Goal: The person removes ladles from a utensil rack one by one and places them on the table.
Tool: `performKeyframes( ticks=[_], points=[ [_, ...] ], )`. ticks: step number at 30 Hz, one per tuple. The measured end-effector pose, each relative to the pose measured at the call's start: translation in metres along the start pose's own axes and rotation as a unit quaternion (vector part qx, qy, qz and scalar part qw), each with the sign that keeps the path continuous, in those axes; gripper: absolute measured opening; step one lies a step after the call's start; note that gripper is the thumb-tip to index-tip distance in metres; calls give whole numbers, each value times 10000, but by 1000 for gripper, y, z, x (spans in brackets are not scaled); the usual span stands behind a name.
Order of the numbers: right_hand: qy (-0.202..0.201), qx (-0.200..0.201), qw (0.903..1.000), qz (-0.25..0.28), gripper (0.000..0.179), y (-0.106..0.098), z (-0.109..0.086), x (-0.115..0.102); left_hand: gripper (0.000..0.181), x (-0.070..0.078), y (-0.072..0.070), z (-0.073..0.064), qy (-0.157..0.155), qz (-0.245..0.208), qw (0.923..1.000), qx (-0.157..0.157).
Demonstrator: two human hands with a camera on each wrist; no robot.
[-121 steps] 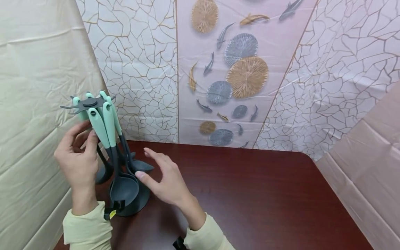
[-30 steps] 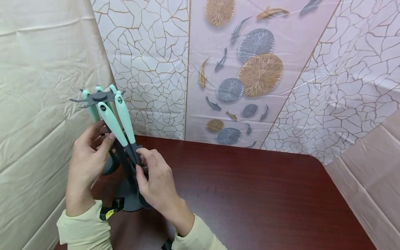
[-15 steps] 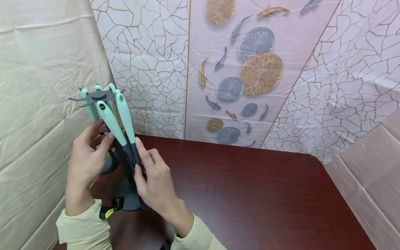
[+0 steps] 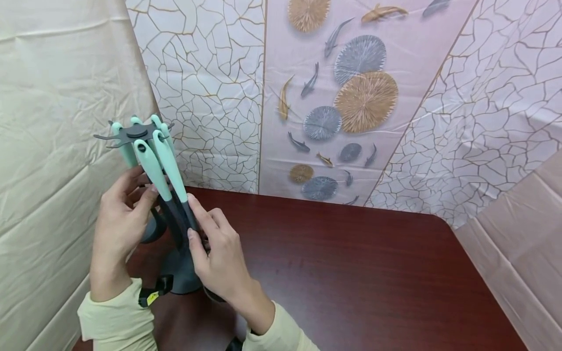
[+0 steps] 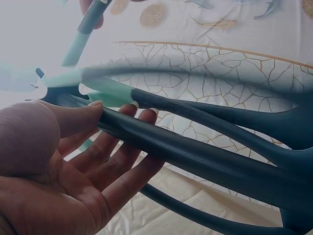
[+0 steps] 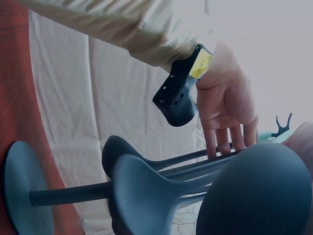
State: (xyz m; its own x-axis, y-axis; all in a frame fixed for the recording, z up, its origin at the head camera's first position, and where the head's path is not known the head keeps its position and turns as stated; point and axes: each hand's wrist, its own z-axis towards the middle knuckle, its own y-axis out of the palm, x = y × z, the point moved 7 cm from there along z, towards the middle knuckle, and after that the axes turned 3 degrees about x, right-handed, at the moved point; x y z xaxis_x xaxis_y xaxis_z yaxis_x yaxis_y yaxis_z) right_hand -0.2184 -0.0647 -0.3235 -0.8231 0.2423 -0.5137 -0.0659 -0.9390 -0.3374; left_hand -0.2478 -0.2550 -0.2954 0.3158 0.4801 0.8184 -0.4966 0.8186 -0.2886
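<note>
A rotating-style utensil rack (image 4: 137, 130) holds several kitchen utensils with mint-green handles and dark heads. My left hand (image 4: 116, 214) grips the rack's dark pole (image 5: 195, 154) below the hooks, thumb on one side and fingers behind. With my right hand (image 4: 221, 253) I pinch the dark shaft of a spoon (image 4: 171, 168); its mint handle leans up to a front hook. In the right wrist view the spoon's large rounded bowl (image 6: 254, 196) fills the foreground. Another mint handle (image 4: 151, 168) hangs just left of it. The round base (image 4: 180, 278) is partly behind my hands.
The rack stands at the left end of a dark red-brown table (image 4: 342, 273), close to a cream cloth wall (image 4: 52, 170). A patterned cloth (image 4: 206, 97) hangs behind the table. Other dark utensil heads (image 6: 142, 191) crowd around the pole.
Since four seconds ago, my right hand has come from beside the utensils to the spoon's shaft. Over the last half second the handle's top has shifted left toward the rack. My left hand stays put.
</note>
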Motion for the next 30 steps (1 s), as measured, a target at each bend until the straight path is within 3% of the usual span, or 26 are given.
performKeyframes(
  ticks=[9, 16, 24, 30],
  points=[
    [-104, 296, 9992, -245, 62, -8, 6, 6, 39, 4, -1, 3, 145, -127, 9998, -32],
    [25, 446, 9985, -306, 64, 4, 2, 17, 41, 2, 1, 0, 31, -86, 9999, -103],
    [761, 810, 9937, -164, 19, 15, -5, 32, 42, 1, 1, -2, -38, -107, 9998, -142],
    [826, 801, 9924, -442, 9, 20, -4, 39, 41, -1, 0, -3, -403, 49, 9991, -92]
  ],
)
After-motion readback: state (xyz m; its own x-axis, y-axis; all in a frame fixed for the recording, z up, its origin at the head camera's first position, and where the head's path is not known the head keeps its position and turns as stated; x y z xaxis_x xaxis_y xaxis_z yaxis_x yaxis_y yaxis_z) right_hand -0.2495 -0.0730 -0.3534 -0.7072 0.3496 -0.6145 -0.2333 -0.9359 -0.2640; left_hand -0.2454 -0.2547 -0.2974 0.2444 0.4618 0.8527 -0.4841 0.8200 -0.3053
